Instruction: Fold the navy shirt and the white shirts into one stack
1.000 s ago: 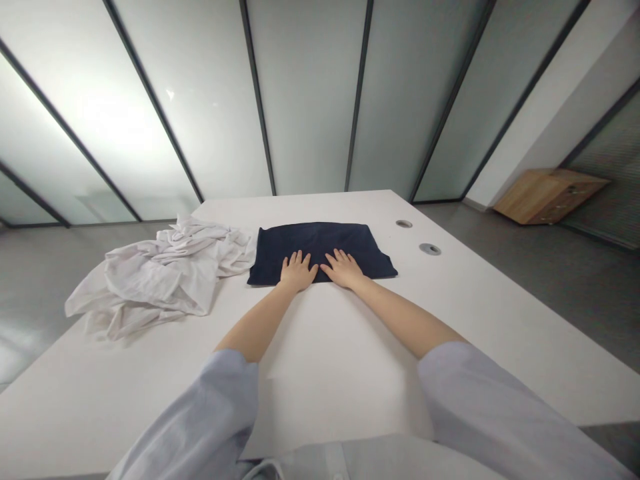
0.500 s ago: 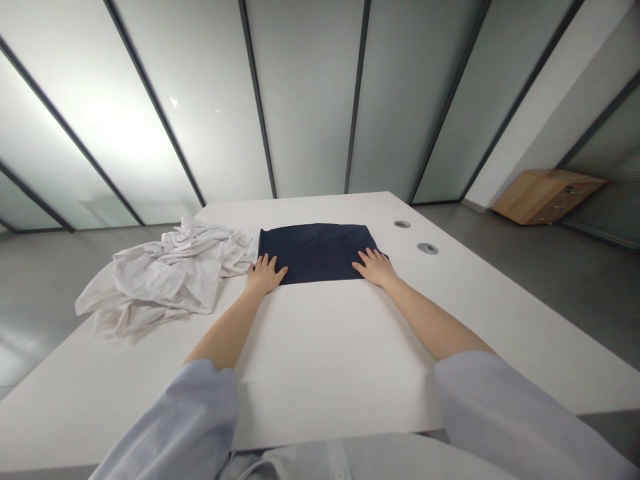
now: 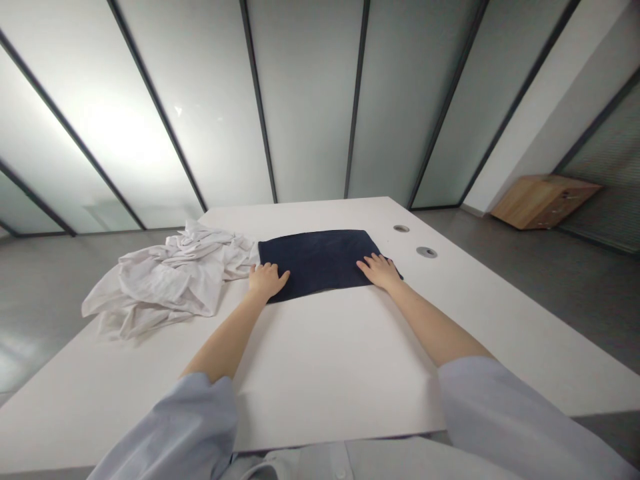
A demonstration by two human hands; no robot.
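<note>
My left hand (image 3: 267, 281) and right hand (image 3: 379, 271) are both open, palms down and wide apart on the near edge of the navy cloth (image 3: 320, 260) – no pinch on either side. The cloth lies flat on the white table (image 3: 330, 373), just beside the crumpled white cloth (image 3: 165, 280), which it touches at its left end. Change since the last frame: the near-left corner has shifted toward me under the left hand, so the near edge now runs on a slant, and a corner pokes out past the right hand. The cloth is no longer square to the table – can't tell how many layers it has from here.
</note>
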